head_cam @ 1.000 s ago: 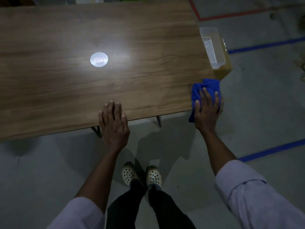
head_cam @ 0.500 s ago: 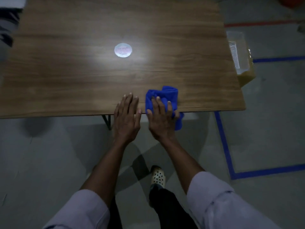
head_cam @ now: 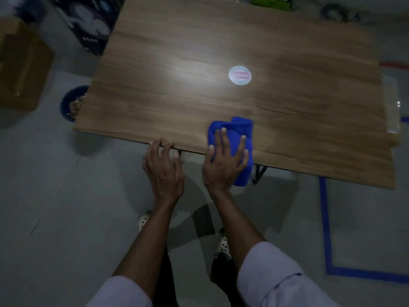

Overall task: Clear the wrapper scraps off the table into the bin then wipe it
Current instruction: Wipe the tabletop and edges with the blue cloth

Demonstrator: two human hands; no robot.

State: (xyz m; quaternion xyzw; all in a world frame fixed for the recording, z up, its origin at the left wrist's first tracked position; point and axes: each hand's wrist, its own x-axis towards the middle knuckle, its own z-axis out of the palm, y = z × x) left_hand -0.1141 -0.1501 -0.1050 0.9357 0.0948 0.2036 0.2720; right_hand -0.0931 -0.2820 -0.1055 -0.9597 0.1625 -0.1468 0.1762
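1. Pale sleeves are cut off at the bottom, and the forearms partly hide two light perforated shoes.
2. The left hand holds nothing. Its fingers are loose and spread, with the tips on the near edge of the table.
3. The right hand lies flat, fingers straight and splayed, pressing a blue cloth onto the tabletop. The cloth's lower end hangs over the near edge.
4. Mid-table sits a round pale sticker. Its reddish print is too blurred to read.
5. A round blue bin stands on the floor at the table's left end, half hidden by the tabletop. The pale bits inside are hard to make out.
6. At the right end is a blurred clear container. Blue tape marks the open floor there.
7. Far left stand a cardboard box and a dark box whose writing is unreadable.
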